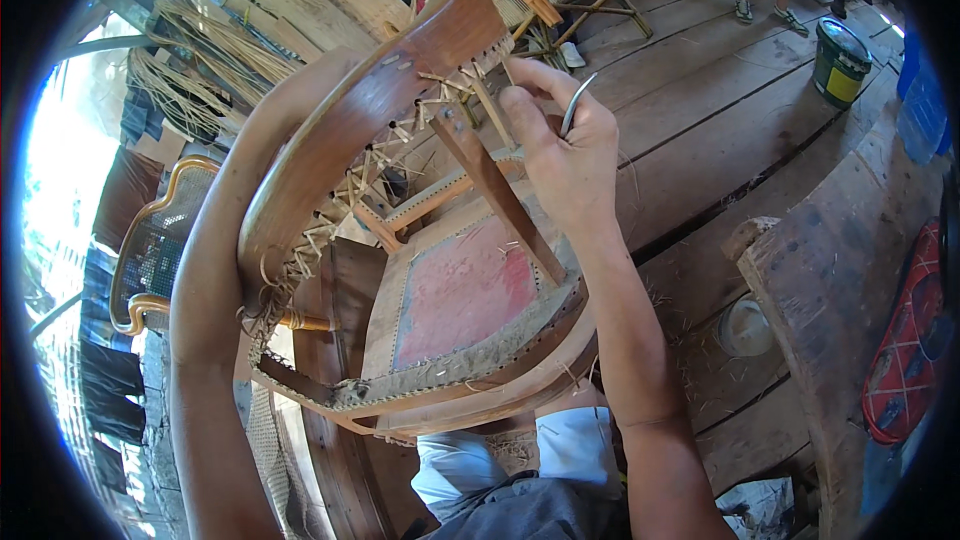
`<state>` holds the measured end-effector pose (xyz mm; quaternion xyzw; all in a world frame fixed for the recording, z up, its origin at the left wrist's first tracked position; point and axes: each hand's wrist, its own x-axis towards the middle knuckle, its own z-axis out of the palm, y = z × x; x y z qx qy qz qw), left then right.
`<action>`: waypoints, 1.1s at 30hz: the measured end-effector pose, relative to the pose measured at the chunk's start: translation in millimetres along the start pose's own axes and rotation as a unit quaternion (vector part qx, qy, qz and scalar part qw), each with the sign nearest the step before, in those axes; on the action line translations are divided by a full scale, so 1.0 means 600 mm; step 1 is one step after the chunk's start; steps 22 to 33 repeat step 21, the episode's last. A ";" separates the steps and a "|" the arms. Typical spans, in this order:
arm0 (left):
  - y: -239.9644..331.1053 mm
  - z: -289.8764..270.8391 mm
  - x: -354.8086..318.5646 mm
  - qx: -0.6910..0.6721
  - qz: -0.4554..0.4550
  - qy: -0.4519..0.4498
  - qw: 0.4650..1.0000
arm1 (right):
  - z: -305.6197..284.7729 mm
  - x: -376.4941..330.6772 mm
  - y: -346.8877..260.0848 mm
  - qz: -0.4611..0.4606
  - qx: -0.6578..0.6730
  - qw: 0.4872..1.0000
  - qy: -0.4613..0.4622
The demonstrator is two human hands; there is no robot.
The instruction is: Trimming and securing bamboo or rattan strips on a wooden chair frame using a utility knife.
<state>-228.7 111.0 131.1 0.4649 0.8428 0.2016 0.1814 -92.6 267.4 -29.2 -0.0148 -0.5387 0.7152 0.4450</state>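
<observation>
A wooden chair frame stands before me, its curved backrest rail (345, 115) slanting across the view. Cane strips (350, 180) are laced through holes along the rail's inner edge. Near the rail's upper right end, my right hand (565, 135) is closed, with a curved metal awl (577, 105) sticking out of the fist. Its thumb and fingertips are by the cane lacing. My left forearm (215, 270) reaches up around the outer side of the rail; my left hand (335, 65) goes behind the rail, its fingers hidden. Below is the chair seat (460, 300), with a reddish panel.
A finished-looking cane chair (165, 240) stands at left, beside bundles of cane (185, 90). At right are a dark bucket (840, 60), a rough plank (820, 280), a red bag (905, 340) and a white tub (745, 328). Other people are at the far side.
</observation>
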 end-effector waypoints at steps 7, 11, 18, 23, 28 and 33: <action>0.022 0.003 0.001 -0.263 -0.069 0.010 0.962 | 0.025 0.020 0.015 -0.082 0.008 0.996 -0.025; 0.008 -0.004 -0.001 -0.260 -0.059 0.003 0.964 | 0.031 0.029 0.023 -0.102 0.002 0.995 -0.011; 0.016 -0.006 0.003 -0.195 -0.065 -0.066 0.976 | 0.044 0.039 0.005 -0.250 -0.229 0.939 0.055; 0.002 0.005 -0.007 -0.225 -0.051 -0.036 0.972 | 0.032 0.034 -0.007 -0.179 -0.171 0.968 0.041; 0.002 0.005 -0.007 -0.225 -0.051 -0.036 0.972 | 0.032 0.034 -0.007 -0.179 -0.171 0.968 0.041; 0.002 0.005 -0.007 -0.225 -0.051 -0.036 0.972 | 0.032 0.034 -0.007 -0.179 -0.171 0.968 0.041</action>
